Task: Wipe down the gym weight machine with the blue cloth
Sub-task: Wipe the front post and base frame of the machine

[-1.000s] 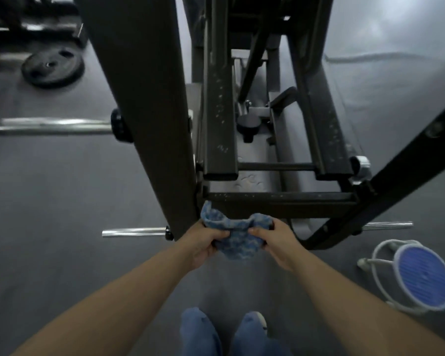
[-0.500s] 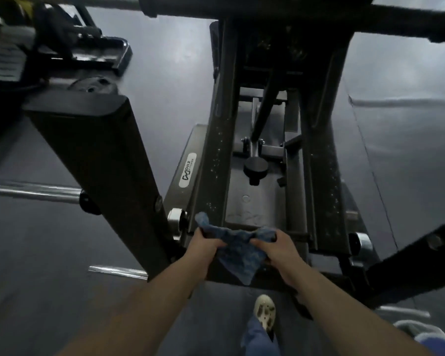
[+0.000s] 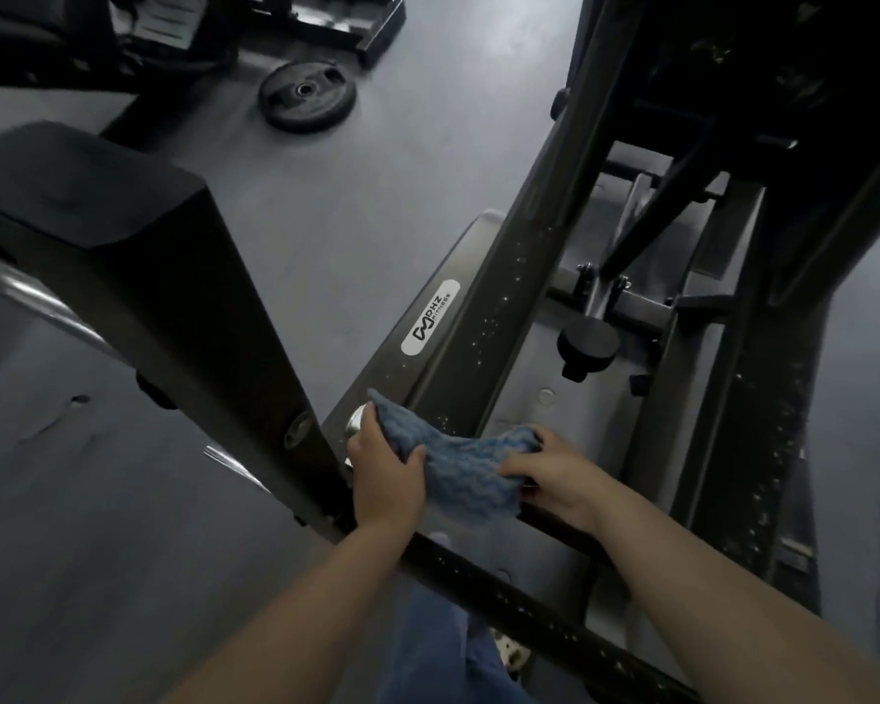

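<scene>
The blue cloth (image 3: 461,467) is stretched between both hands, low on the dark frame of the weight machine (image 3: 499,307). My left hand (image 3: 384,472) grips the cloth's left end beside a round silver cap (image 3: 355,423) on the frame. The cloth's right end is gripped by my right hand (image 3: 560,475), just above the frame's front crossbar (image 3: 529,607). White specks dot the frame's rails. A black knob (image 3: 588,345) sits between the rails farther back.
A tall black post (image 3: 138,276) rises close on the left, with a chrome bar (image 3: 47,307) behind it. A black weight plate (image 3: 307,96) lies on the grey floor at the back. My legs in blue trousers (image 3: 428,647) stand below the crossbar.
I have stepped closer and the view swung left. Both hands carried the cloth forward over the front crossbar and now spread it wider at the left rail's base.
</scene>
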Tool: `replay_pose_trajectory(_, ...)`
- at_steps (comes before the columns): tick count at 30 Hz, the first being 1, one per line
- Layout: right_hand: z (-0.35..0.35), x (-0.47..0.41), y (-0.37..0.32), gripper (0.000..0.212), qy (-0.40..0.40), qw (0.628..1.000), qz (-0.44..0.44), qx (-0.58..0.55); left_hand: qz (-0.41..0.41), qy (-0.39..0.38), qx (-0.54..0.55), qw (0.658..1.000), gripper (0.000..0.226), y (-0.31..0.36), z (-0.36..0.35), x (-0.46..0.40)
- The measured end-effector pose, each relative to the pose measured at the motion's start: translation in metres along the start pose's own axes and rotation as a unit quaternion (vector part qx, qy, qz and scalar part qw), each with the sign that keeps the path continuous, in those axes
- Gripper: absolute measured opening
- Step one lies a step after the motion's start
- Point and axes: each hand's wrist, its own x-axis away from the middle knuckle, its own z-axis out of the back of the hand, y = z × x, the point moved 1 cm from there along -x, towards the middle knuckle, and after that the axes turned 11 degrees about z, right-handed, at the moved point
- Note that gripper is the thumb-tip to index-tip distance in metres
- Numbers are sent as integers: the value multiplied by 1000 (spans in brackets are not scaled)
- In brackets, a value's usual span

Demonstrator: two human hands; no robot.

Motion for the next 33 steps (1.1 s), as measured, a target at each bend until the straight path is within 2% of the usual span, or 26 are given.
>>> replay_pose_trajectory(4,0,-19,-8,46,40,995,-15,89,-20,63,-183,981,88,6,-9,-6)
replay_pose_trajectory(7,6,-32,-9,44,99,982,4,161,-47,32,-273,960,86,9,-25,-8)
replay_pose_trajectory(10,11,-37,-8,48,121,964,53,231,-40,-29,-306,951,81,5,-40,-7)
replay_pose_trajectory(12,12,-36,-12,46,105,953,99,265,-37,-44,-331,942,76,2,-47,-7)
replay_pose_trajectory(14,10,-33,-18,42,73,943,142,293,-58,-29,-324,944,68,1,-49,-9)
replay_pose_trajectory(16,10,-29,-22,43,54,936,183,296,-111,33,-269,956,55,6,-47,-16)
replay_pose_trajectory(18,11,-24,-25,43,50,935,209,281,-155,75,-264,949,47,12,-41,-33)
replay_pose_trajectory(20,12,-20,-26,42,54,938,214,268,-148,18,-368,918,50,17,-33,-49)
replay_pose_trajectory(22,12,-19,-25,41,59,940,211,262,-165,-8,-463,871,44,20,-28,-56)
replay_pose_trajectory(25,10,-16,-25,39,48,935,214,279,-187,-23,-516,836,32,27,-28,-53)
replay_pose_trajectory(27,11,-17,-23,39,45,934,214,284,-182,-24,-492,851,26,30,-26,-52)
replay_pose_trajectory(29,14,-17,-21,40,66,937,204,275,-161,8,-393,905,16,32,-22,-51)
replay_pose_trajectory(32,19,-18,-20,69,125,947,155,253,-137,16,-190,972,22,36,-27,-45)
replay_pose_trajectory(33,19,-21,-17,76,127,948,136,259,-131,8,-157,979,29,34,-31,-44)
